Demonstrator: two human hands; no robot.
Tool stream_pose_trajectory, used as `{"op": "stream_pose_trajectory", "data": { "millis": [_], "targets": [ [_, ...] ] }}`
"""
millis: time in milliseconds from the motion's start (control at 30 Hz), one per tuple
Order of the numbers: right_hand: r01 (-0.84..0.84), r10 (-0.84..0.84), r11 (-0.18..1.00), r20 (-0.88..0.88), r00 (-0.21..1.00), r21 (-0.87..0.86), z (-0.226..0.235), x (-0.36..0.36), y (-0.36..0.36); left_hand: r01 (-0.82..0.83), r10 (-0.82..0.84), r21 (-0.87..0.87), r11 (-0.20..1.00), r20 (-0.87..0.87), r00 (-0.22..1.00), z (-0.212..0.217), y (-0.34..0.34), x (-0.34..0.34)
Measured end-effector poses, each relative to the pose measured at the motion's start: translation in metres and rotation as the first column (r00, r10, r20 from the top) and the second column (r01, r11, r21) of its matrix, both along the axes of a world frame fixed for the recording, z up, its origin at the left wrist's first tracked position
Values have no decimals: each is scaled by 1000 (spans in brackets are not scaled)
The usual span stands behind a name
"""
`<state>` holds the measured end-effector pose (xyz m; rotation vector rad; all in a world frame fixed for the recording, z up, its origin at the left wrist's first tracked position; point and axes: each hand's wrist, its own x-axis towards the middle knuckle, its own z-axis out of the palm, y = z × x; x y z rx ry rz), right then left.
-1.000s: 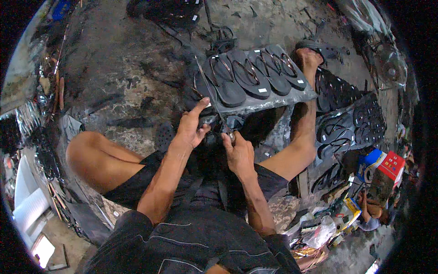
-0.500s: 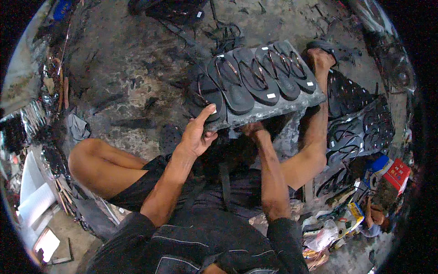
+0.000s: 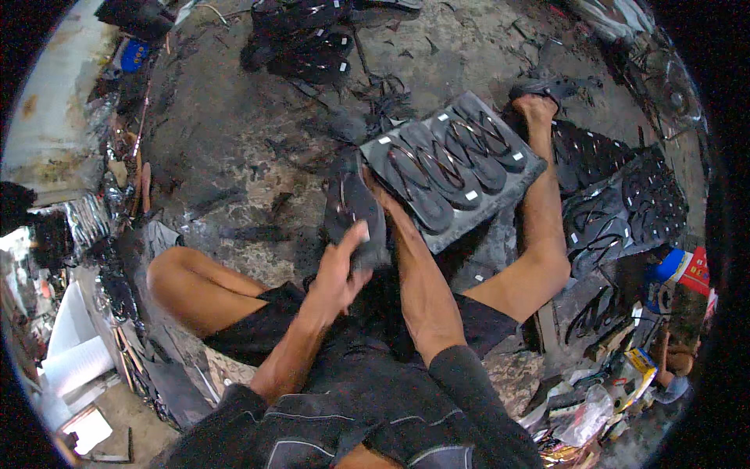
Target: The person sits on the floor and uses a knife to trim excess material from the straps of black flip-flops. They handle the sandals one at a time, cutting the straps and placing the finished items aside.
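Sandal soles in dark rubber fill a grey slab (image 3: 461,168) that a seated person steadies on the stained concrete floor (image 3: 234,141), its long axis running from near the knees up and away to the right, toward the bare right foot (image 3: 539,105). The left hand (image 3: 340,270) is the nearer one to a single loose black sandal (image 3: 355,215), which stands just left of the slab's near corner, its length pointing away from the body; the left grip is closed around the sandal's lower end, fingers curled over the edge. The right hand (image 3: 375,187) reaches under the slab's near corner; whether that grip is closed cannot be told. More punched sheets (image 3: 625,203), matt and flexible-looking, lie stacked to the right, with a heap of finished sandals (image 3: 312,39) well apart at top.
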<state>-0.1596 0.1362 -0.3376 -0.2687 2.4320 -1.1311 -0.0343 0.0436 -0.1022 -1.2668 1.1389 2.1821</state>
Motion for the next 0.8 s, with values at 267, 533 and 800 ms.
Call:
{"op": "stream_pose_trajectory", "data": {
  "millis": [267, 533, 800],
  "targets": [
    [454, -277, 443, 364, 889, -773, 237, 27, 1, 312, -443, -552, 773, -118, 888, 64, -21, 96],
    [228, -437, 652, -113, 892, -724, 341, 102, 50, -32, -425, -610, 792, -589, 687, 135, -6, 7],
    [135, -197, 950, -204, 959, -282, 291, 249, 122, 166, -396, -500, 850, -399, 827, 156, -49, 29]
  ]
}}
